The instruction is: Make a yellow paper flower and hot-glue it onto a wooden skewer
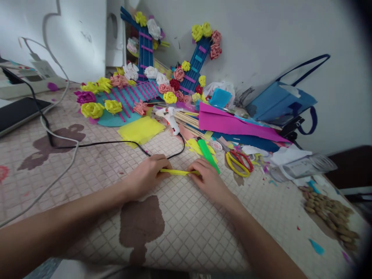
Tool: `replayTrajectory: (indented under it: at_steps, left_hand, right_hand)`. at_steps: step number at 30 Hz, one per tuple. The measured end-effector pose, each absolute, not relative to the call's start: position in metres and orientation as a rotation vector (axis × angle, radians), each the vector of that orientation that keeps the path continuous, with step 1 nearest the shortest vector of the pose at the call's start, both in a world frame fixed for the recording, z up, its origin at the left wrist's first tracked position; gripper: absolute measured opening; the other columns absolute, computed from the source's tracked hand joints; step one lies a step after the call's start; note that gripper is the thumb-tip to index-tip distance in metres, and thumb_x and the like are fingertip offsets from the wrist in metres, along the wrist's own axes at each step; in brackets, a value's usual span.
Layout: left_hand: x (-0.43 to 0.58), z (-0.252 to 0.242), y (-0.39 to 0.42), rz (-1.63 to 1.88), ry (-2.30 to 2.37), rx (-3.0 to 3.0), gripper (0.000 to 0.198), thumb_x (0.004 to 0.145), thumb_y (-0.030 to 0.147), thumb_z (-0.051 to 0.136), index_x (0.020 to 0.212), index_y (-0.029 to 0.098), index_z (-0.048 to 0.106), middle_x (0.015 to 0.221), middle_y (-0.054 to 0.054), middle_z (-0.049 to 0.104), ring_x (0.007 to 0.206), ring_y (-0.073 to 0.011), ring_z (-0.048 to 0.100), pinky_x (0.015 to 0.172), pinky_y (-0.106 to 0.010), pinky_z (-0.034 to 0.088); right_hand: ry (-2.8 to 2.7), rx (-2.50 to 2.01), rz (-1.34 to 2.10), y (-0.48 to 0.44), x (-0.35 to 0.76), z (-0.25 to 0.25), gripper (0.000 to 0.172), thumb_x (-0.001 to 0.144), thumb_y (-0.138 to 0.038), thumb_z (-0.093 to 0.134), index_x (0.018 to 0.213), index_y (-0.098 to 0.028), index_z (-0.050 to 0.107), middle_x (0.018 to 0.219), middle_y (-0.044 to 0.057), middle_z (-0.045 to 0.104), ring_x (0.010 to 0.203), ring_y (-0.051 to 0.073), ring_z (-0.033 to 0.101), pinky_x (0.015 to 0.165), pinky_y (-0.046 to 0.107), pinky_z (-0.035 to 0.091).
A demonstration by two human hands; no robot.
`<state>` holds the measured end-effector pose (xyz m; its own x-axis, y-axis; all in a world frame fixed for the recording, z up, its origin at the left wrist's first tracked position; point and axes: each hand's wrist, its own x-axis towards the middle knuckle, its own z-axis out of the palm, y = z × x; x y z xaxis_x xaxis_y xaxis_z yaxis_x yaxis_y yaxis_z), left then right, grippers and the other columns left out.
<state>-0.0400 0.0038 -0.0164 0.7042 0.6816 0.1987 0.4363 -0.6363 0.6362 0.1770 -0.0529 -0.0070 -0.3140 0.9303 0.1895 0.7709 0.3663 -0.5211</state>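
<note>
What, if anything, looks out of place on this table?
Mainly the heap of what look like peanuts at the right: food lying loose near craft scraps. Dark patches on the tablecloth also catch the eye; whether stains or pattern, I cannot tell. The yellow strip in the left hand and right hand looks fine.

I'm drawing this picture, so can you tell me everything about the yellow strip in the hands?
The yellow strip is bright, narrow and nearly straight. It looks like paper, perhaps folded or rolled; I can't tell which. It lies sideways between the left hand and the right hand, whose fingers pinch it and cover parts of it. Whether it touches the patterned tablecloth below isn't clear.
</note>
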Motion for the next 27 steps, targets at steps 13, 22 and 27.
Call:
replayTrajectory:
  at_steps: [13, 22, 27]
  left_hand:
    - [-0.027, -0.013, -0.008, 0.542, 0.816, 2.716, 0.019, 0.089, 0.022, 0.052, 0.104, 0.018, 0.062, 0.096, -0.007, 0.056, 0.094, -0.0221, 0.05, 0.084, -0.037, 0.042]
    - [-0.026, -0.025, -0.006, 0.587, 0.791, 2.666, 0.021, 0.091, 0.019, 0.046, 0.102, 0.017, 0.064, 0.094, -0.008, 0.055, 0.091, -0.02, 0.051, 0.082, -0.035, 0.045]
    - [-0.026, -0.026, -0.006, 0.59, 0.793, 2.657, 0.022, 0.091, 0.018, 0.046, 0.105, 0.017, 0.063, 0.095, -0.007, 0.054, 0.092, -0.0203, 0.05, 0.083, -0.036, 0.045]
  right_hand:
    - [-2.178, -1.487, 0.429, -0.054, 0.174, -0.007, 0.012, 0.081, -0.009, 0.052, 0.081, -0.021, 0.052, 0.084, 0.003, 0.056, 0.086, 0.02, 0.05, 0.076, 0.033, 0.041]
    - [-1.554, -1.315, 0.86, -0.054, 0.168, -0.021, 0.03, 0.094, -0.042, 0.036, 0.108, -0.024, 0.056, 0.11, 0.006, 0.059, 0.104, 0.019, 0.055, 0.092, 0.038, 0.044]
    - [-1.247, -1.236, 0.945, -0.048, 0.163, -0.039, 0.044, 0.093, -0.055, 0.028, 0.101, -0.023, 0.058, 0.103, 0.007, 0.062, 0.099, 0.019, 0.059, 0.092, 0.04, 0.047]
